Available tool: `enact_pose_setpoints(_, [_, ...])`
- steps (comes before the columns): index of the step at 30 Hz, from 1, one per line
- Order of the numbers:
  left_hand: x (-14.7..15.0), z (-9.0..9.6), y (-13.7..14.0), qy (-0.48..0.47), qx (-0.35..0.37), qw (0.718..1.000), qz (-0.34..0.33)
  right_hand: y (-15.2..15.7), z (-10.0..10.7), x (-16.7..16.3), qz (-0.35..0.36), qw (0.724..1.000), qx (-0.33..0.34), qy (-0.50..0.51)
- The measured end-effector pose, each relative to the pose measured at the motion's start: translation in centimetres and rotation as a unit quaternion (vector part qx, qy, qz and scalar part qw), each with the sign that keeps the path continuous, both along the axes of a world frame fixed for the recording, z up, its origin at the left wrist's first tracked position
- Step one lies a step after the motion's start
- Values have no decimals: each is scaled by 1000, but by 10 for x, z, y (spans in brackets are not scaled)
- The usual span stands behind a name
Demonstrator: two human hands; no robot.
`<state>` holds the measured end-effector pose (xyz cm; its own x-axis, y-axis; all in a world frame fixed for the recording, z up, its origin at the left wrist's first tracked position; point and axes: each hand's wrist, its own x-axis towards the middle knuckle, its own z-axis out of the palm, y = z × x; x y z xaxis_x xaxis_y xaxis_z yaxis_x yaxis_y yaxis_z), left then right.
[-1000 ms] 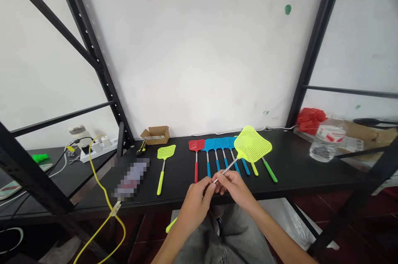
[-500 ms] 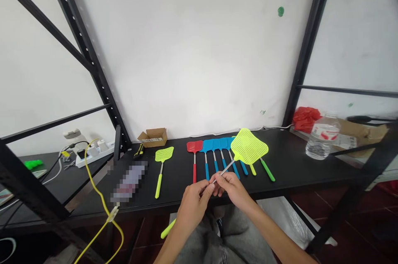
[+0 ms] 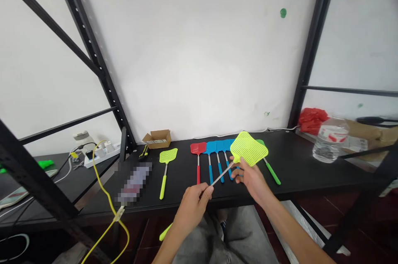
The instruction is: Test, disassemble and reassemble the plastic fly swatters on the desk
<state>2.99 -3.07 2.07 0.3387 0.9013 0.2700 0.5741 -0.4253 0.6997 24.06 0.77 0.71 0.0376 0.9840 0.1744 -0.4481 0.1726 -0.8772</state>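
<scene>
Holding up a yellow-green fly swatter (image 3: 248,147) a bit right of center in the lower half of the frame, head leaning to the right, metal shaft (image 3: 222,175) slanting down-left. Pinching that shaft between thumb and fingers with the left hand (image 3: 194,204), lower center. Can also spot a yellow-green handle end (image 3: 165,231) poking out past the left forearm near the bottom, pretty much in line with the shaft.

Got the right hand (image 3: 253,179) right up at the neck of that swatter, right of center, fingers loosely curled and kinda parted. Can't tell whether actually gripping there or just touching.

Looking at a row on the black table (image 3: 298,164) behind: 1 red swatter (image 3: 199,147) on the left, then blue swatters (image 3: 212,146) side by side, then 1 green swatter (image 3: 273,173) on the right, partly covered by the held 1. Can't count the blue ones for sure, too much in the way.

Also seeing 1 lone yellow-green swatter (image 3: 168,156) left of the row, plus a cardboard box (image 3: 157,141) and a black-and-yellow cutter (image 3: 143,153) just beside, left of center. Can't make out the pixelated patch (image 3: 133,183) at lower left, near a yellow cable (image 3: 118,214). Spotting a clear bottle (image 3: 331,139) and red bag (image 3: 312,119) far right.
</scene>
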Motion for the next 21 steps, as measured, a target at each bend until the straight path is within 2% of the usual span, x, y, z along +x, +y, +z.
enact_pose_setpoints(3, [-3, 1, 0, 10, 7, 1000, 2, 3, 3, 7, -30, 999, -8, 41])
enact_pose_setpoints(8, [-1, -1, 0, 55, 44, 997, 43, 5, -1, -1, -79, 997, 6, 8])
enact_pose_setpoints(13, [2, -4, -2, 80, 72, 991, 83, 8, -10, -5, -109, 994, -10, -3])
enact_pose_setpoints(15, [6, -5, -2, 77, 71, 991, 82, 5, -13, -11, -92, 996, -10, -14])
enact_pose_setpoints(19, [14, -6, -3, 28, 50, 997, 54, -9, -18, -36, 16, 998, 4, -68])
enact_pose_setpoints(21, [15, -6, -4, 3, 35, 999, 39, -13, -20, -45, 44, 995, 12, -88])
